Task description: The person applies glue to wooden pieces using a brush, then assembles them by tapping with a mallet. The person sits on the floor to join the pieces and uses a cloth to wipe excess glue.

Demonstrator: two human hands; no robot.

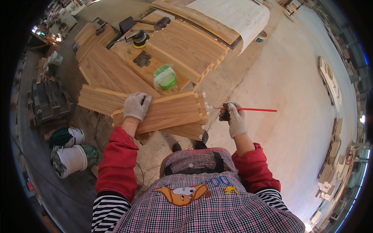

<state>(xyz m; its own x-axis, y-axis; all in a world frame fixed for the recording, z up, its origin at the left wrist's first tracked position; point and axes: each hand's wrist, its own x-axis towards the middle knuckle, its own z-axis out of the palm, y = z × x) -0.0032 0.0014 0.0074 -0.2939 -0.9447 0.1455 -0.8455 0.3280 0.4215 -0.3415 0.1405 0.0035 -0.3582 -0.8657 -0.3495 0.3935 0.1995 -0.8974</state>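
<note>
At the far left I see two white plastic buckets (72,157) lying on the grey floor, with a dark slatted crate (48,101) above them. My left hand (136,105), in a pale knit work glove, lies flat with the fingers spread on top of a stack of light oak boards (163,112) whose right ends are cut into finger joints; it presses down on the wood rather than gripping it. Behind that stack, more oak panels cover the workbench, and among them sit a green-lidded clear plastic tub (165,77) and, farther back, a black and yellow round sander (140,39). A large white sheet (233,15) is draped over the far end of the boards.

To the right, my right hand (233,116), also gloved, is curled tight around a thin red stick (252,109). The stick runs nearly level, its left tip just beside the jointed ends of the stack, its longer part pointing right over the pale concrete floor (291,97). Small wood offcuts (330,77) lie scattered along the floor's right edge.
</note>
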